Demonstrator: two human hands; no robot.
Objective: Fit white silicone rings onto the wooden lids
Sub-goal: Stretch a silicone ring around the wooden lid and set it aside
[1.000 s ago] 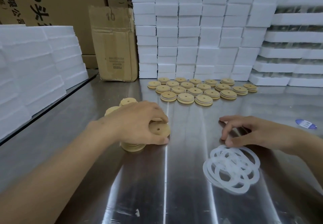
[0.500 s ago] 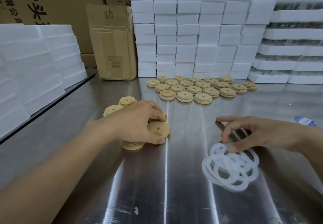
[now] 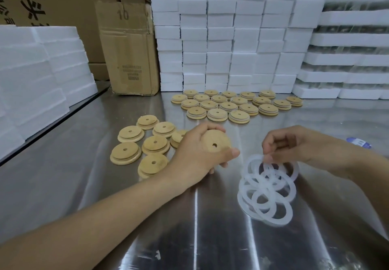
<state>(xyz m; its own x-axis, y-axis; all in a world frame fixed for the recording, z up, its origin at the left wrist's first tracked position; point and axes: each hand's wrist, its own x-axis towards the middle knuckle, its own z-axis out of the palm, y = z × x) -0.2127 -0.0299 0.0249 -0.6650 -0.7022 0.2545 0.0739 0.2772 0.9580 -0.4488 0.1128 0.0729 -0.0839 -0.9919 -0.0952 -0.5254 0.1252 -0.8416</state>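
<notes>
Nearby: a steel table (image 3: 63,185) carries it all; a cluster of loose lids (image 3: 155,143) lies flat at centre-left, stepped side up, and rows of further lids (image 3: 228,106) lie flat at the far edge.
Backdrop: stacked foam blocks (image 3: 231,38) rise behind those rows, foam trays (image 3: 347,59) stand to the right and foam slabs (image 3: 42,69) to the left. A cardboard box (image 3: 128,55) marked "10" stands upright between slabs and blocks.
Odd item: a blue and white label (image 3: 359,142) lies on the table at the far right.
In the way: the left hand (image 3: 195,154) hides part of the nearest loose lid, and its forearm crosses the rim of another. Fingers of the right hand (image 3: 294,143) cover a stretch of the ring (image 3: 249,161) they hold.
Left hand: raised above the table just right of the cluster, fingers curled round the far rim of the held lid (image 3: 214,141), thumb laid across its near-right rim.
Right hand: palm down, knuckles bent, fingertips pinching one white ring at the far edge of the ring pile (image 3: 267,194); whether that ring is clear of the pile cannot be told.
Ring pile: overlapping rings lying flat on the table, near the held lid on its right, not touching it.
Held lid: a disc tilted off the flat, broad face turned up and toward the camera, centre hole showing. The axis through the hole leans toward the viewer.
</notes>
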